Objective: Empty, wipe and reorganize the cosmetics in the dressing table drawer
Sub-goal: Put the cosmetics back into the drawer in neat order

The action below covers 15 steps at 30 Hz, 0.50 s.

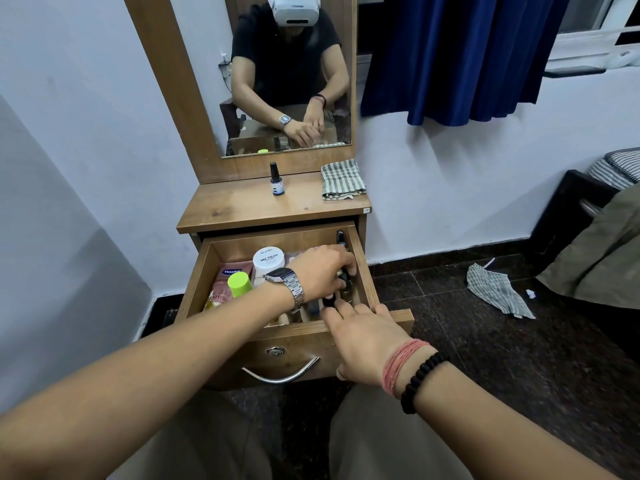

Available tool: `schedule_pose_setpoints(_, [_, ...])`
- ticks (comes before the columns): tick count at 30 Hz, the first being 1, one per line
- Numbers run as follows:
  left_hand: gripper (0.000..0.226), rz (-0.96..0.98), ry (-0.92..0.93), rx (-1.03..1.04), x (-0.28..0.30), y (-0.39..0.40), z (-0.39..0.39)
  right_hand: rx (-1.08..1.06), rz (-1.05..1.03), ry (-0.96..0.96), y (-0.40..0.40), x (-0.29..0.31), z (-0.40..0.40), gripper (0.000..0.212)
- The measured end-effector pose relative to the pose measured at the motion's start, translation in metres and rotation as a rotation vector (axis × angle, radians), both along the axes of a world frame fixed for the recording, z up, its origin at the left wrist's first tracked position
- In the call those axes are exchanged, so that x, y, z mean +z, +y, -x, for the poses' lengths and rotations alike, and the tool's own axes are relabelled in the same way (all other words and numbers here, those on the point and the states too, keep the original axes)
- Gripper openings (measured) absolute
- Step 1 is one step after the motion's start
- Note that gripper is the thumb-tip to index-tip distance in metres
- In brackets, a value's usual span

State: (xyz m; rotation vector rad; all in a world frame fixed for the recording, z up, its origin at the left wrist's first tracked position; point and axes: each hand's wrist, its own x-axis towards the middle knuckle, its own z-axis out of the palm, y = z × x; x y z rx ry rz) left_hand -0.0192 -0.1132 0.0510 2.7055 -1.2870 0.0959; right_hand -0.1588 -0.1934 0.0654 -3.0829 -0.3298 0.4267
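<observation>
The wooden drawer (367, 271) of the dressing table stands pulled out, full of cosmetics. My left hand (322, 271), with a steel watch on the wrist, reaches into its right side and grips a small dark bottle (343, 278). My right hand (360, 337) lies on the drawer's front edge, fingertips touching another dark bottle cap (329, 301). A white nail polish jar (268, 260), a green-capped bottle (239, 285) and pink tubes (228, 274) lie further left in the drawer. One nail polish bottle (276, 180) stands on the tabletop (235, 206).
A folded striped cloth (342, 180) lies on the tabletop's right rear corner under the mirror (287, 74). Another striped cloth (497, 289) lies on the dark floor to the right. A blue curtain (460, 53) and bedding (599, 251) are on the right; a white wall is close on the left.
</observation>
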Motion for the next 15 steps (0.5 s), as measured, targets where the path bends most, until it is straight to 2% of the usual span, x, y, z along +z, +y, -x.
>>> schedule_pose_setpoints(3, [0.01,0.054,-0.042,0.018,0.019,0.008,-0.01,-0.001,-0.001,0.006,0.0,-0.001,0.0,0.075])
schedule_pose_setpoints(6, [0.01,0.2,-0.084,0.098,0.042,0.018,-0.036,0.0,0.003,0.011,0.0,-0.002,-0.001,0.078])
schedule_pose_setpoints(10, [0.026,0.338,-0.203,0.272,0.068,0.036,-0.083,-0.004,-0.009,0.011,0.0,-0.003,-0.002,0.077])
schedule_pose_setpoints(15, [0.05,0.29,-0.213,0.428,0.081,0.049,-0.128,0.001,-0.013,0.004,-0.001,-0.004,-0.002,0.076])
